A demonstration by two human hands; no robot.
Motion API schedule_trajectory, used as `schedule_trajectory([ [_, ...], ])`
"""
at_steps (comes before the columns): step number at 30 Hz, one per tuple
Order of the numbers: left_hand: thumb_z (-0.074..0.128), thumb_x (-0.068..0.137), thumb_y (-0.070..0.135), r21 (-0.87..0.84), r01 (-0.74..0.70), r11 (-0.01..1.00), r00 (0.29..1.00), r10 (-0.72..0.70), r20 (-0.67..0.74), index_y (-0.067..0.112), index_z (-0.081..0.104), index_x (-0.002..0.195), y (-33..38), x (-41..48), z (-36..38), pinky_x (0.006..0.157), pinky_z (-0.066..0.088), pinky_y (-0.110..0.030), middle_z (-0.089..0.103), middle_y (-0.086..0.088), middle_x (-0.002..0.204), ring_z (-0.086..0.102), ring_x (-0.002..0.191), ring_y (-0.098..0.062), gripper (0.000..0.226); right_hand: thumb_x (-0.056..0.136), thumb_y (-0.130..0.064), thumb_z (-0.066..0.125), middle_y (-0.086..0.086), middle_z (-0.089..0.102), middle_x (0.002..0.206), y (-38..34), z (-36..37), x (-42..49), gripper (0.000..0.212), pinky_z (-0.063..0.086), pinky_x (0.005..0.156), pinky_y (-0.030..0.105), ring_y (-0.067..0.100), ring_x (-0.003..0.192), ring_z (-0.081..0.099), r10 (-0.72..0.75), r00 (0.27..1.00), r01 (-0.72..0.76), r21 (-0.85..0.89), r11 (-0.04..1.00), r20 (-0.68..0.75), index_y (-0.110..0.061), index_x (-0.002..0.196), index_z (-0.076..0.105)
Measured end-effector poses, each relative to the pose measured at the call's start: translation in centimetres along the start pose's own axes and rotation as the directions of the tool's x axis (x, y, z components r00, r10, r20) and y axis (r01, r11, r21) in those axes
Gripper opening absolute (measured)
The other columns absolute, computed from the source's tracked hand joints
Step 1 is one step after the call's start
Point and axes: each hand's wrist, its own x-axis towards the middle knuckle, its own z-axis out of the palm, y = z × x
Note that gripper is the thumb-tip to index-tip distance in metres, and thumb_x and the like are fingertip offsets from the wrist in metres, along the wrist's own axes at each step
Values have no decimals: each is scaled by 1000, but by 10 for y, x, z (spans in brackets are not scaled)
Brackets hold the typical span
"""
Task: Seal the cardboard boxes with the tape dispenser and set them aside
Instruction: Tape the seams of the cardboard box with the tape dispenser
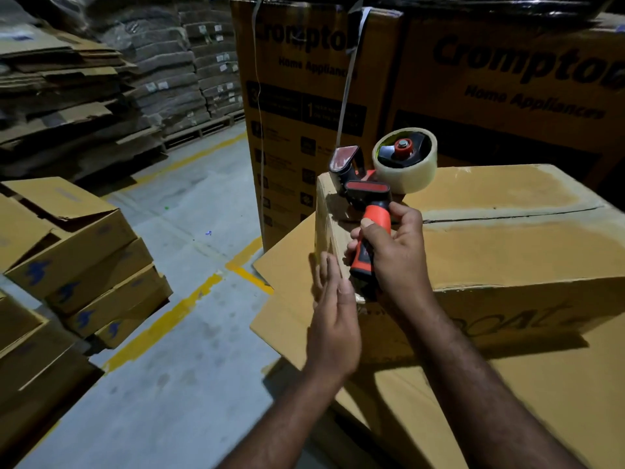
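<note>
A brown cardboard box [507, 231] lies in front of me on a larger box, its top seam running left to right. My right hand [395, 252] grips the orange handle of the tape dispenser [372, 198], whose head sits at the box's top left edge. A roll of clear tape [407, 174] sits on the dispenser. My left hand [334, 319] has straight fingers pressed flat against the box's left end face, just below the dispenser.
Tall printed cartons [304, 106] stand right behind the box. A leaning stack of small boxes [88, 265] is at the left. Flattened cardboard on pallets [67, 96] fills the far left. Grey floor with yellow lines [189, 299] lies between.
</note>
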Motion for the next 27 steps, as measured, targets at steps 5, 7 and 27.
schedule_trajectory([
  [5, 5, 103, 60, 421, -457, 784, 857, 514, -27, -1, 20, 156, -35, 27, 5, 124, -1, -60, 11, -14, 168, 13, 156, -33, 81, 102, -11, 55, 19, 63, 103, -1, -5, -7, 40, 58, 70, 35, 20, 75, 65, -20, 1000, 20, -8, 1000, 11, -24, 134, 35],
  [7, 8, 103, 61, 432, -528, 731, 814, 580, 15, 0, 24, 154, -42, 35, 3, 123, 3, -63, 17, -17, 167, 17, 155, -34, 81, 100, -14, 56, 22, 62, 109, 2, -4, -5, 40, 60, 71, 39, 21, 77, 67, -48, 999, 47, -58, 997, -3, -25, 133, 36],
  [27, 30, 102, 61, 453, -358, 817, 880, 457, -127, 8, 62, 124, -46, 55, -105, 120, 29, -54, 55, -2, 144, 34, 148, -18, 66, 98, -18, 63, 7, 63, 107, -30, -140, -31, 49, 62, 63, 50, 22, 81, 71, -351, 900, 223, -420, 880, -258, -36, 137, 37],
])
